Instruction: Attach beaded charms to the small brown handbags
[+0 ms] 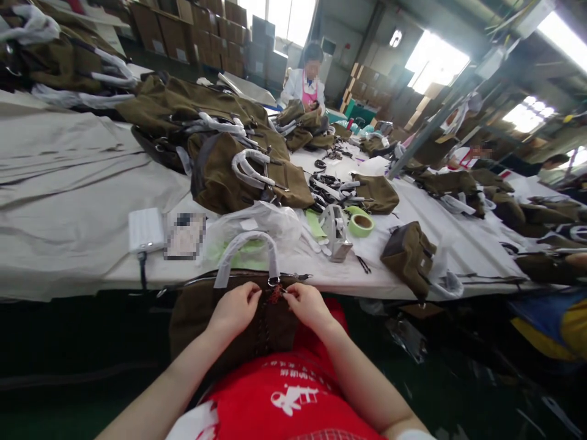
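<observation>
A dark olive bag [197, 311] leans upright against the table's front edge, before my red apron. Its handle [250, 239] is wrapped in white film and arches over the top. A reddish-brown cord or tassel [275, 294] hangs near the metal ring at the handle's right base. My left hand [238, 305] is pinched closed just left of the cord, over the bag's front; what it holds is too small to make out. On the cord's right side, my right hand [306, 304] pinches the cord's end or a small piece joined to it.
Behind the bag stand a tape dispenser [337, 235], a green tape roll [361, 224] and a white box [145, 230] with a cable. Olive bags [229, 174] are heaped farther back. A small bag [409, 256] sits right. A person [306, 85] works across the table.
</observation>
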The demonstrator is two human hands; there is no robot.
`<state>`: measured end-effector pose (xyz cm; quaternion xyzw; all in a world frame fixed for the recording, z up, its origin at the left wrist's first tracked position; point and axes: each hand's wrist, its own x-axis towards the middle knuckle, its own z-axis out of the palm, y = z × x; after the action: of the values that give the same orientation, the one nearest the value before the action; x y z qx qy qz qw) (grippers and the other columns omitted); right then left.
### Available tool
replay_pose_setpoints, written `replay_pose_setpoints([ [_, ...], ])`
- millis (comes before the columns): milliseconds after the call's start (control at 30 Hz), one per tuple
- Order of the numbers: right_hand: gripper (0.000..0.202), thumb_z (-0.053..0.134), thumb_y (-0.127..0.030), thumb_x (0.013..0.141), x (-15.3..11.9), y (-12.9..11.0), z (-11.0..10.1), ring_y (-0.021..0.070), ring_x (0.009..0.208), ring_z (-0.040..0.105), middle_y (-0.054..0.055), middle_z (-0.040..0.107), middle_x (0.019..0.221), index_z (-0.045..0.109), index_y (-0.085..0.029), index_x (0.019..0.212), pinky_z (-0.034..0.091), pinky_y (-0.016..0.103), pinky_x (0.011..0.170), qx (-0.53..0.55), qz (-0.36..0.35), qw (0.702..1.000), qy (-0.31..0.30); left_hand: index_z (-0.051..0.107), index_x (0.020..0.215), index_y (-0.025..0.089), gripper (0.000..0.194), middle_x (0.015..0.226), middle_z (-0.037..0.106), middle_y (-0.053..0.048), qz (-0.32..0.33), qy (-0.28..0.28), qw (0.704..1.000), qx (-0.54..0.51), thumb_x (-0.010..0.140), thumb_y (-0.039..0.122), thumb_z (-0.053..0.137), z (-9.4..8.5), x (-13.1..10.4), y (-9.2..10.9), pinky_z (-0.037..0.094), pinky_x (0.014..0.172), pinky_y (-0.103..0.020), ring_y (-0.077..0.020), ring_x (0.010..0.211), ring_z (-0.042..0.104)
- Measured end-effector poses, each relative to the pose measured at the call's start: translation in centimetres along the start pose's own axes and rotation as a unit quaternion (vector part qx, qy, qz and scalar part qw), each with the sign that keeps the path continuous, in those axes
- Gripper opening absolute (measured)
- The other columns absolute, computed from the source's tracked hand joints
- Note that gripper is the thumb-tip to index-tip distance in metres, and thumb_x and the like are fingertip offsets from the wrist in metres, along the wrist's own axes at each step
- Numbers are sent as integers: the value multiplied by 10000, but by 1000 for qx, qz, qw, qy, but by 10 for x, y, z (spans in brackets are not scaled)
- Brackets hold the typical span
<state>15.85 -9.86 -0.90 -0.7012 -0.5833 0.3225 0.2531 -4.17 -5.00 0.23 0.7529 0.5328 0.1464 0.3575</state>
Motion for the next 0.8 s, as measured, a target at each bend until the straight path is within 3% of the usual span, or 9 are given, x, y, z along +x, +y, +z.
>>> replay_pose_setpoints([
  [100, 136, 624, -249, 830, -1, -3, 6, 139, 595, 643, 28, 730, 793, 697, -181, 924, 488, 243, 606, 30, -5, 999, 24, 666, 946, 173, 261, 876, 733, -86, 0, -29, 999, -16, 865, 374, 520, 8, 1, 2, 434, 684, -291, -227, 799, 673],
  [200, 258, 688, -268, 770, -7, -10, 1, 140, 600, 636, 31, 732, 864, 678, -182, 1013, 503, 261, 649, 21, -2, 996, 90, 676, 963, 169, 283, 864, 734, -77, -7, -28, 998, -51, 819, 387, 568, 13, 4, -1, 447, 685, -288, -222, 776, 675],
  [300, 203, 716, -370, 758, -12, -11, -5, 180, 635, 645, 37, 714, 740, 713, -193, 855, 485, 283, 650, -43, 26, 990, 133, 680, 972, 157, 375, 789, 727, -69, -25, -53, 992, -111, 779, 466, 586, 15, 11, -7, 472, 665, -300, -234, 719, 678],
  [400, 267, 729, -462, 743, -9, -7, 2, 203, 623, 651, 46, 692, 642, 713, -202, 682, 451, 276, 584, -42, 62, 993, 92, 665, 947, 163, 480, 669, 690, -45, -42, -88, 978, -185, 718, 579, 590, 21, 17, -11, 451, 538, -296, -235, 598, 647],
  [567, 187, 659, -359, 827, 9, -1, 31, 154, 492, 616, 16, 657, 624, 710, -180, 815, 375, 214, 422, 113, 107, 988, 11, 589, 861, 202, 513, 533, 598, 13, -77, -89, 955, -272, 616, 650, 642, 33, 17, -10, 410, 467, -257, -200, 508, 594],
  [800, 135, 749, -287, 729, 12, 0, 36, 142, 587, 603, 11, 670, 669, 724, -180, 806, 399, 201, 495, 133, 98, 985, 46, 590, 732, 212, 549, 594, 628, 0, -60, -107, 970, -209, 608, 747, 600, 34, 14, -10, 377, 452, -245, -175, 498, 561],
])
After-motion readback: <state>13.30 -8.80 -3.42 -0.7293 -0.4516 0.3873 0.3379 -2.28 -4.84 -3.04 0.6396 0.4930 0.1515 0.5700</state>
